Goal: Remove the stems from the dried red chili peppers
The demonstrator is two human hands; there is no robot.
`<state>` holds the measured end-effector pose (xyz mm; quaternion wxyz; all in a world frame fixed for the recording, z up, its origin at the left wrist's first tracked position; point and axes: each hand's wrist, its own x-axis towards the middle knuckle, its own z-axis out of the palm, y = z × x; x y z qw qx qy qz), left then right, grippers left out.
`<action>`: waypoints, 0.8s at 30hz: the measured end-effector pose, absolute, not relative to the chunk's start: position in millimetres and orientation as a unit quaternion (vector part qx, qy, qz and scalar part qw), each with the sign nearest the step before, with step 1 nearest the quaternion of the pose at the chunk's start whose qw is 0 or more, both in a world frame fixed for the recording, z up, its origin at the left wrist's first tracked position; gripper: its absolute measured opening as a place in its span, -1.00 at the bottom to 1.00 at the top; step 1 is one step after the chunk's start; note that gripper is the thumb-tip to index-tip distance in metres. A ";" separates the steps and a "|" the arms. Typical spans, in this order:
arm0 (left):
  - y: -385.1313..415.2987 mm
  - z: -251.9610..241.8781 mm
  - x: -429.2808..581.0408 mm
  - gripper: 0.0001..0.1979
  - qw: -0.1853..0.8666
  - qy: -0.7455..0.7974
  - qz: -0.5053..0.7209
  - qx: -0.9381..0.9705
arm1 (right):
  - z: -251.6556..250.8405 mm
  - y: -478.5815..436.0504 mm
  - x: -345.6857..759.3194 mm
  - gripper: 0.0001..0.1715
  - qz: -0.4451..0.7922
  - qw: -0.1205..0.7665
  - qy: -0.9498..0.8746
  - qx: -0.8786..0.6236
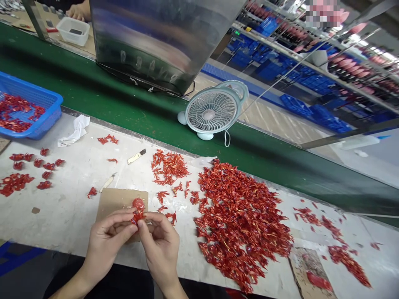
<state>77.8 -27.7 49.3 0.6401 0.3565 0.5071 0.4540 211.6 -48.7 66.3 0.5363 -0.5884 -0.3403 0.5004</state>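
Both my hands hold a shiny red rounded piece with ragged strips (138,209) between their fingertips, over a square of brown cardboard (114,203). My left hand (107,243) pinches it from one side and my right hand (160,245) from the other. The material looks like crinkled foil or plastic, but I cannot tell which. To the right lies a large heap of similar red pieces (240,224), with a smaller heap (168,168) beyond my hands. Several separate red clusters (15,184) lie to the left on the white table (62,211).
Two small beige-handled knives (136,156) lie on the table. A blue basket (37,99) holds red pieces at left. Beyond the table run a green belt (156,120) and a white fan (208,112). A co-worker's hand (77,11) shows at the top, near a white tub (73,31).
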 end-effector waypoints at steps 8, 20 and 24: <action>-7.7 56.1 57.8 -0.81 0.545 0.506 0.391 0.543 | 49.8 -50.6 240.0 -0.64 0.463 0.539 -0.333 -0.619; 48.6 6.9 -57.5 -0.64 0.237 0.538 0.186 0.787 | 43.1 -82.6 426.8 -0.56 0.013 0.224 -0.339 -0.914; 44.6 15.5 -50.2 -0.62 0.233 0.556 0.190 0.775 | 44.4 -68.5 415.6 -0.57 -0.015 0.225 -0.400 -0.888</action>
